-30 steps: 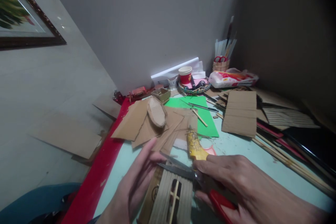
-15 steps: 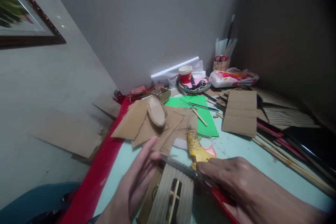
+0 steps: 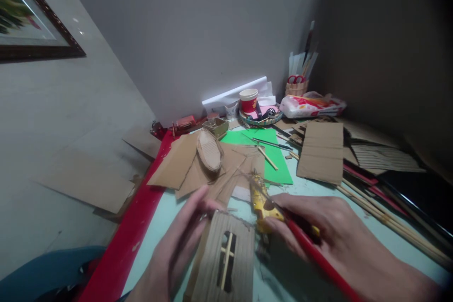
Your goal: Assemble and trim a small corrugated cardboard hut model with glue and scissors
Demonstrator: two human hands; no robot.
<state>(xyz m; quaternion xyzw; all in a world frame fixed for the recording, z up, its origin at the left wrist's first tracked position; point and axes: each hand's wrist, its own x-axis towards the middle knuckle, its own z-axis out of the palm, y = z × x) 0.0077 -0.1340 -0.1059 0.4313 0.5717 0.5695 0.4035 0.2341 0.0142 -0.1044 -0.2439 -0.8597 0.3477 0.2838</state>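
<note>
My left hand (image 3: pixel 182 236) steadies the left side of a small corrugated cardboard box model (image 3: pixel 239 245); its fingers are curled at the top corner. A dark window opening (image 3: pixel 228 259) with crossed light sticks is set in its ribbed face. Red-handled scissors (image 3: pixel 300 238) sit in my right hand (image 3: pixel 329 231), closed around the handle. Their slim blades point up and left, apart from the cardboard, and are slightly blurred. Under the blades a yellow glue gun (image 3: pixel 262 217) lies on the table, partly covered by the scissors and right hand.
Beyond the hands lie a boat-shaped cardboard piece (image 3: pixel 210 150), cardboard sheets (image 3: pixel 173 165) and green paper (image 3: pixel 279 165). At the right are a cardboard panel (image 3: pixel 322 151) and long sticks (image 3: pixel 385 222). A red paper cup (image 3: pixel 248 102) and a wipes pack (image 3: pixel 311 105) stand along the wall.
The scissors have lifted off the top edge of the cardboard model, and their blades now point up and left over the glue gun. The left hand stays on the model.
</note>
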